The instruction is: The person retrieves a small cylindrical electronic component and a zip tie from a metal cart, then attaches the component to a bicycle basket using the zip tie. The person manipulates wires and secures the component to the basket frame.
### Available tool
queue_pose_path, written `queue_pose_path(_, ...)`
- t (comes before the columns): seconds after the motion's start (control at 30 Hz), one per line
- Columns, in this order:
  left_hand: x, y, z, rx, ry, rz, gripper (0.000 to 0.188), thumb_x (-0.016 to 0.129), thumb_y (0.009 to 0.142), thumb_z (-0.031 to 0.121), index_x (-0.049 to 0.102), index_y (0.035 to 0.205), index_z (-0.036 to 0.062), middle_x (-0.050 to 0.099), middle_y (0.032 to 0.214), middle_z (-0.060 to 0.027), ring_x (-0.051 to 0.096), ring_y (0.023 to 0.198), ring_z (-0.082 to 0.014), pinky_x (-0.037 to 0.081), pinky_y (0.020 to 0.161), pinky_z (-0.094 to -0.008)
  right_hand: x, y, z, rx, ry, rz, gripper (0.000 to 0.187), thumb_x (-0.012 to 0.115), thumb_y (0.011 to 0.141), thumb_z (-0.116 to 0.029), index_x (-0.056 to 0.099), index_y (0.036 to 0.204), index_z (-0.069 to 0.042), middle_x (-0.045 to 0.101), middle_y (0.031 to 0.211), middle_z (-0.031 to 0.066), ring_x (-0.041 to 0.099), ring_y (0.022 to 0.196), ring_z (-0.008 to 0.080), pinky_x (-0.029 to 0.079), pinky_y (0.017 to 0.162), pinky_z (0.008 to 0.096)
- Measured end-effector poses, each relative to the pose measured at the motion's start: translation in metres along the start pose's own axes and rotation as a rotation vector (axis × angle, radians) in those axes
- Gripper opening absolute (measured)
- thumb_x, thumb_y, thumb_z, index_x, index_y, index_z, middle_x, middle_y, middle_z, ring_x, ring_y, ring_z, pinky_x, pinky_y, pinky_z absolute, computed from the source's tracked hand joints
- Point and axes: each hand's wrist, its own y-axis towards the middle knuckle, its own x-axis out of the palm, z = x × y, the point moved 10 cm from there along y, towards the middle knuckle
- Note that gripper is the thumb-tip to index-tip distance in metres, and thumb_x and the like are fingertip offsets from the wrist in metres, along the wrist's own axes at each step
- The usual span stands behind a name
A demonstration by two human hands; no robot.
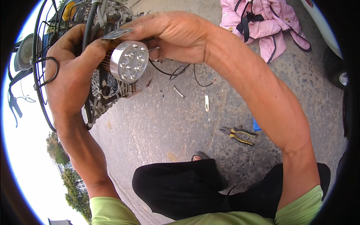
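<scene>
Holding a round LED headlamp point(133, 62) right of the black wire basket point(35, 62), clamped behind its face by fingers of the right hand point(176, 35), beside the left hand point(70, 77); silver-rimmed, clear-lensed, copper-coloured behind. Cannot tell the left fingers' grip.

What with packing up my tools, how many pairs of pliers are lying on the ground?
1: the pliers with black-and-yellow handles, on the ground just left of the blue item. Others may be hidden behind the arms or black clothing.
</scene>
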Motion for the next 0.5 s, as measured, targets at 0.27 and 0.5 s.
queue_pose_path(0.27,-0.0001,0.0002,0.0006,0.018,0.025,0.001,0.041,0.067,0.081,0.027,0.068,0.106,-0.0056,0.067,0.082,-0.0088,0.062,0.073,-0.0143,0.051,0.071,-0.0280,0.0009,0.0010,0.0002,-0.032,-0.022,0.056,0.030,0.070,0.090,-0.029,0.069,0.110,-0.006,0.071,0.097,0.0022,0.066,0.087,0.0092,0.053,0.079,0.0244)
queue_pose_path(0.5,0.0008,-0.0014,-0.0023,-0.009,-0.042,0.024,0.041,0.066,0.081,0.025,0.067,0.108,-0.0063,0.067,0.084,-0.0100,0.063,0.075,-0.0154,0.051,0.073,-0.0284,-0.0016,0.0032,0.0033,-0.038,-0.052,0.085,0.030,0.069,0.091,-0.030,0.069,0.109,-0.006,0.071,0.096,0.0025,0.066,0.083,0.0084,0.053,0.077,0.0238)
